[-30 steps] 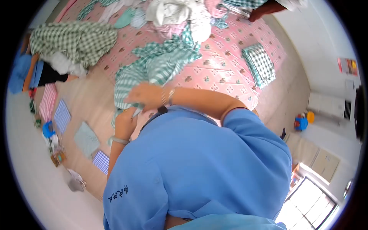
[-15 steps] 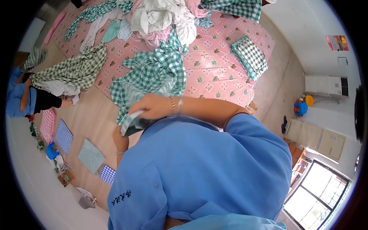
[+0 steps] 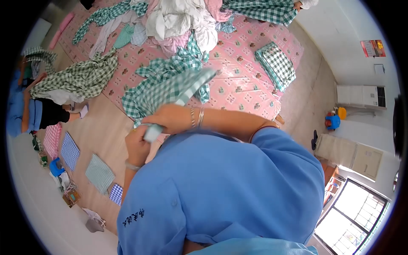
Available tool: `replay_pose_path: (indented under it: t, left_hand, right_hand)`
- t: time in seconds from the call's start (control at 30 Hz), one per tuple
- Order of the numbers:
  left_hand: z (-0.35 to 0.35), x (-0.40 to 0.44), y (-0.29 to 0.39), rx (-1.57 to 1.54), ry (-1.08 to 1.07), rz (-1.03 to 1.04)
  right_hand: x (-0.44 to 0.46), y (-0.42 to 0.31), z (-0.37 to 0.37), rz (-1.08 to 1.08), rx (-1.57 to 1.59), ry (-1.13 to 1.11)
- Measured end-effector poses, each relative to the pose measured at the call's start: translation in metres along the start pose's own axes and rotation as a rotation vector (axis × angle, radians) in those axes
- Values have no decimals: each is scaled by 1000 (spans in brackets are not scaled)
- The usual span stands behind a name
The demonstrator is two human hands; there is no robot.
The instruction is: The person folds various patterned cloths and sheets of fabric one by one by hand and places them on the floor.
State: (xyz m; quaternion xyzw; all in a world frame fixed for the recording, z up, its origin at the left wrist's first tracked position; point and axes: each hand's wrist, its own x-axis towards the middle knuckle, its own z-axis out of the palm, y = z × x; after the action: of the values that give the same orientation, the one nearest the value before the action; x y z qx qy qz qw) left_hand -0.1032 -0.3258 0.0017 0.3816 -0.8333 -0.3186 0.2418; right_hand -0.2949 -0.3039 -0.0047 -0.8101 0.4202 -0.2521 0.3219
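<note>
Swung out over the pink mat point(image 3: 244, 78) since the earlier frame, one flap of your green checked cloth point(image 3: 178, 88) leaves folding seemingly unfinished, its near edge gripped by your left hand point(image 3: 137, 142) and right hand point(image 3: 170, 117) close together, while one folded bundle point(image 3: 275, 64) looks done and a heap point(image 3: 182, 23) lies loose.

A wide pink sheet point(image 3: 242, 85) was covered in little pictures. A big heap of white cloth point(image 3: 182, 19) sat near its far side. Part of a crumpled green checked cloth point(image 3: 165, 70) lay closer in. A folded checked cloth point(image 3: 276, 66) lay toward the right. On the light brown floor point(image 3: 100, 127) were a pink cloth point(image 3: 52, 140), a blue one point(image 3: 70, 151), a pale green one point(image 3: 100, 174) and a small blue checked one point(image 3: 116, 194).
</note>
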Motion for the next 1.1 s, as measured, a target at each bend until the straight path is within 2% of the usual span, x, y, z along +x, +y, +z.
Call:
replay_pose_path:
  t: [0.03,0.07,0.1,0.2,0.23,0.33,0.4,0.47,0.53,0.57,0.6,0.63,0.67,0.7,0.73,0.77,0.8,0.83,0.87,0.9,0.93,1.0,1.03,1.07,1.1]
  left_hand:
    - [3,6,6,2,-24,53]
    - [5,11,8,5,-43,103]
    - [9,14,7,-92,-31,41]
    - [14,16,-8,-191,20,90]
    - [18,16,-7,-191,33,91]
    - [31,8,-13,-365,70,7]
    - [43,-9,-38,-438,-133,-69]
    - [54,-20,-55,-422,-174,-103]
    - [64,-26,-65,-315,-143,-21]
    - [74,-29,-75,-293,-125,-41]
    - [83,-32,-85,-295,-99,-66]
    - [88,-35,-95,-278,-129,-99]
    - [90,-37,-104,-264,-162,-131]
    - [87,-37,-112,-266,-140,-153]
    - [84,-36,-121,-177,-157,-83]
    - [81,-38,-128,-87,-178,-12]
    - [82,-44,-136,-86,-160,-28]
    - [78,-47,-135,-136,-19,-50]
    - [74,-51,-134,-185,119,-70]
    - [70,-50,-133,-310,31,-205]
    - [69,-47,-126,-360,75,-282]
    - [50,-29,-91,-494,78,-324]
    - [39,-17,-72,-435,41,-245]
    - [29,-4,-51,-375,2,-164]
    - [13,9,-24,-371,7,-168]
  right_hand:
    - [-2,3,6,-11,-9,-1]
    - [-4,7,9,36,126,69]
    - [-5,10,9,83,262,132]
    - [-11,11,-1,79,287,57]
    - [-12,6,-4,69,360,121]
    - [-9,-10,-19,10,317,208]
    - [-10,-21,-33,-13,299,227]
    - [-13,-37,-54,-52,328,297]
    - [-22,-62,-92,-97,368,364]
    - [-29,-75,-115,-145,264,405]
    - [-43,-79,-135,-197,163,478]
    - [-63,-81,-144,-104,273,691]
    - [-74,-91,-156,-8,267,1029]
    - [-70,-105,-184,-108,182,1211]
    - [-72,-114,-210,-134,65,1369]
    - [-106,-107,-246,-331,216,1188]
    - [-121,-113,-266,-426,334,1298]
    - [-120,-117,-273,-402,174,1589]
    - [-115,-119,-265,-256,-115,1678]
    - [-126,-114,-260,-137,-6,1477]
    - [-137,-99,-253,-27,94,1268]
    - [-105,-75,-206,508,-106,872]
    - [-74,-76,-163,613,56,523]
    - [-64,-32,-125,411,-209,111]
    - [-40,-11,-84,400,-20,-228]
